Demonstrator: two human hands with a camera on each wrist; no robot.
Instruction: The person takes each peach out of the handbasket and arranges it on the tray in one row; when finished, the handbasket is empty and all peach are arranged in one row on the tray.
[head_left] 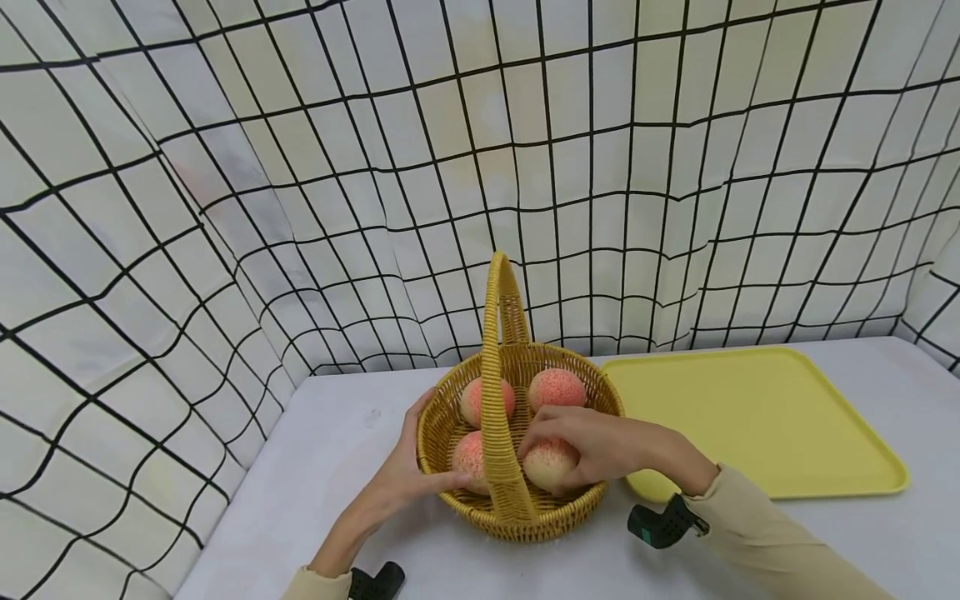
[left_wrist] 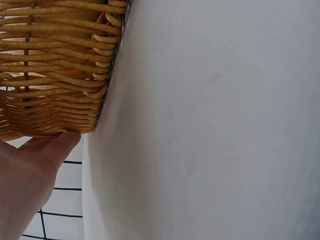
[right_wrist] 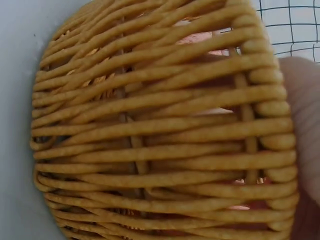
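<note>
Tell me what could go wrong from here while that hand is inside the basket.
The right grip curls round the near-right peach; a loose hold could let it slip and bump the others. The tall handle arches close by, so a leftward move might knock it. The left grip holds the left side of the basket; if that eased, the basket could shift or tip.

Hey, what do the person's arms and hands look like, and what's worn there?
The left hand and right hand are bare, without gloves. Beige sleeves end near the wrists. Each wrist carries a black device; the right one shows a small green patch. No cables are visible.
</note>
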